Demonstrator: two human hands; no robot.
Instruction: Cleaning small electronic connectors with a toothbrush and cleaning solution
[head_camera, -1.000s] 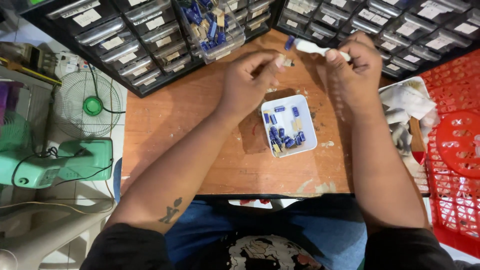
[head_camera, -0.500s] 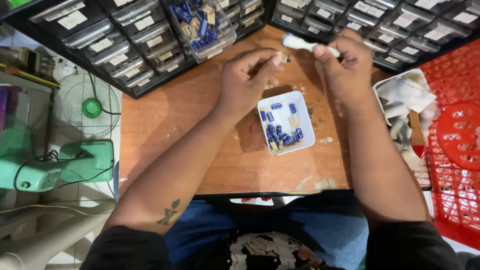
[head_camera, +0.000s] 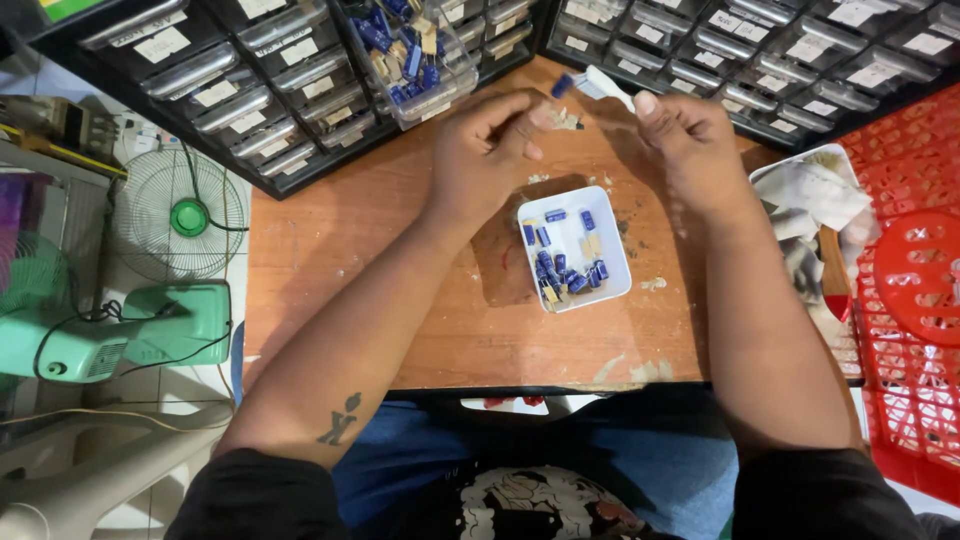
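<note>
Head view, looking down on a wooden table (head_camera: 400, 280). The left hand (head_camera: 485, 155) is curled, its thumb and forefinger pinching a small pale part (head_camera: 566, 120) just past the fingertips; what kind of part it is cannot be told. The right hand (head_camera: 692, 150) is closed around a white tool (head_camera: 606, 85), which sticks out from between thumb and fingers toward the left hand. A small blue piece (head_camera: 562, 86) sits at the tool's far end. The two hands are near each other but apart, with the pinched part between them, a little below the tool's tip.

Just below both hands, on the table, lies a white square tray (head_camera: 610, 215). It holds small blue cylinders (head_camera: 560, 272), mostly bunched in its lower half, with a few tan pieces among them.

Beyond the hands, black cabinets of small clear drawers (head_camera: 240, 100) run along the back of the table. One drawer (head_camera: 415, 60) is pulled out above the left hand; it is full of blue cylinders and tan pieces like those in the tray.

Right of the right hand, a second white tray (head_camera: 775, 170) holds crumpled white cloth (head_camera: 815, 195). A red plastic crate (head_camera: 915, 270) stands beside it. On the floor to the left stand a small green fan (head_camera: 180, 218) and a green machine (head_camera: 120, 335).
</note>
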